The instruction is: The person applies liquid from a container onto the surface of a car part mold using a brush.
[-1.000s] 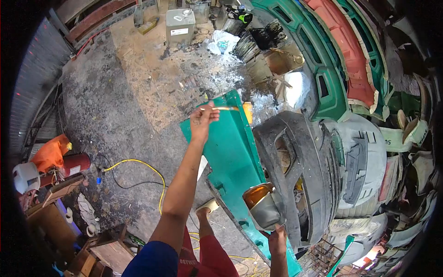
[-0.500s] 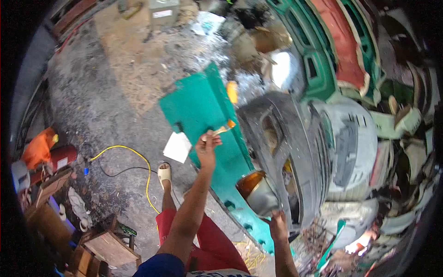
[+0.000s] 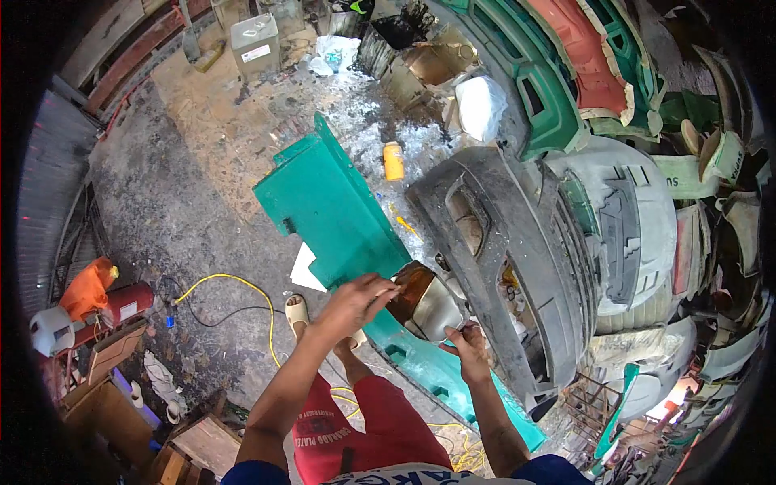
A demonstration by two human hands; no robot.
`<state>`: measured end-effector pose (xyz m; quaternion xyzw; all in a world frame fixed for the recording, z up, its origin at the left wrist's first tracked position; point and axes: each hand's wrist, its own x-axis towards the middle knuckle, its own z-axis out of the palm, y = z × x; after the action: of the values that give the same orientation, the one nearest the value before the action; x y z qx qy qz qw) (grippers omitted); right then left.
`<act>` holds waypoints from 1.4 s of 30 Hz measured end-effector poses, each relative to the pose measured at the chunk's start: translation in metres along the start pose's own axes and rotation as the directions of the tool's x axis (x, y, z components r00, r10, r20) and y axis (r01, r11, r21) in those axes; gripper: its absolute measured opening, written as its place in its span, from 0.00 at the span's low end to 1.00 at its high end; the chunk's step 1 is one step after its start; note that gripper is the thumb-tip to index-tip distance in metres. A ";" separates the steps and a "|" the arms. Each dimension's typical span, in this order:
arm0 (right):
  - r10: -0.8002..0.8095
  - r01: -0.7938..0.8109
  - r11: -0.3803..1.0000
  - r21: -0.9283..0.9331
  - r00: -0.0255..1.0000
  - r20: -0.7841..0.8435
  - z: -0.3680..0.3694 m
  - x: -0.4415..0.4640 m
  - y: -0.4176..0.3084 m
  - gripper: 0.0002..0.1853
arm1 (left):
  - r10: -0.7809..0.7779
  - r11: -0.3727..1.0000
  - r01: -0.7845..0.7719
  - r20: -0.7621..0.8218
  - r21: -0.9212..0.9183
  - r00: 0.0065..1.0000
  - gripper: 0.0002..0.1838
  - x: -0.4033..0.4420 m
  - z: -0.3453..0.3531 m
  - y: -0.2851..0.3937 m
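Holding a metal container (image 3: 439,311) by its near end, the right hand (image 3: 469,346) was closed, with thumb and fingers on the edge. The left hand (image 3: 352,307) was also closed: its fingertips were pinched together at the open mouth of the container, apparently around the thin handle of a brush (image 3: 400,287), but the bristles were hidden from me.

The biggest risk, I thought, was a spill. The container appeared tilted toward the left hand, and inside it was an amber-brown liquid or coating (image 3: 416,293); how deep, I could not tell. If the right wrist turned too much, this content could run over the rim and fall on the green panel (image 3: 343,206) below, or on the floor near the sandalled foot (image 3: 297,310). A brush loaded too heavily could drip. A knock against the dark bumper (image 3: 521,267), just to the right, could cause the same trouble.

The container was directly to the right of the left hand, close beside its fingertips, and to the far left of the right hand, touching its fingers. It was above the green panel, but whether it rested there, I could not judge.
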<state>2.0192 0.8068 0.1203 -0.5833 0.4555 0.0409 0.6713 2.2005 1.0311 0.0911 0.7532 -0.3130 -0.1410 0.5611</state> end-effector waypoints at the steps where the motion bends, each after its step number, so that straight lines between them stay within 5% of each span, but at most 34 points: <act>1: 0.006 -0.006 1.000 -0.029 1.000 0.003 0.006 -0.002 -0.005 0.25 | -0.031 0.997 0.027 0.050 0.067 0.998 0.09 0.002 0.006 0.000; 4: 0.008 -0.005 0.996 -0.093 1.000 0.022 0.016 -0.001 -0.012 0.23 | -0.081 0.997 0.080 0.073 0.010 0.994 0.09 0.003 0.011 -0.003; 6: 0.022 -0.018 0.996 -0.090 0.999 0.046 0.023 -0.002 -0.017 0.23 | -0.023 0.995 0.017 -0.067 -0.094 0.998 0.09 -0.001 0.008 -0.022; 9: 0.031 -0.031 0.999 -0.022 0.999 0.008 0.029 -0.003 -0.008 0.23 | -0.464 0.749 0.367 -0.041 -0.552 0.885 0.09 -0.005 -0.010 -0.038; 13: 0.062 -0.063 0.997 -0.051 0.998 -0.023 0.029 0.004 -0.002 0.22 | -0.569 0.521 0.321 -0.041 -0.791 0.822 0.15 0.006 -0.018 -0.071; 21: 0.028 -0.027 0.999 0.029 0.999 -0.038 0.015 -0.004 -0.011 0.24 | -0.585 0.519 0.228 -0.148 -0.824 0.797 0.18 0.056 0.001 -0.141; 27: 0.026 -0.027 1.000 -0.011 0.997 -0.077 0.001 -0.019 -0.029 0.33 | -0.603 0.556 0.024 -0.384 -0.831 0.700 0.18 0.084 -0.029 -0.154; 29: 0.035 -0.036 0.999 -0.028 0.999 -0.012 -0.021 -0.016 -0.026 0.35 | -0.655 0.588 -0.122 -0.559 -0.800 0.509 0.18 0.086 -0.034 -0.143; 32: 0.016 -0.016 0.999 -0.028 1.000 0.008 -0.040 -0.022 -0.028 0.35 | -0.690 0.567 -0.244 -0.616 -0.787 0.381 0.19 0.077 0.003 -0.134; 33: -0.002 0.000 1.000 -0.021 0.997 -0.079 -0.028 -0.027 -0.036 0.33 | -0.711 0.531 -0.272 -0.596 -0.803 0.373 0.18 0.073 0.025 -0.136; 42: 0.029 -0.032 0.996 -0.088 0.999 -0.032 -0.065 -0.026 -0.045 0.33 | -0.790 0.445 -0.156 -0.469 -0.882 0.395 0.17 0.007 0.139 -0.094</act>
<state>1.9938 0.7518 0.1771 -0.6060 0.4723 0.0624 0.6370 2.1568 0.9379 -0.0418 0.3949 0.3051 0.0016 0.8666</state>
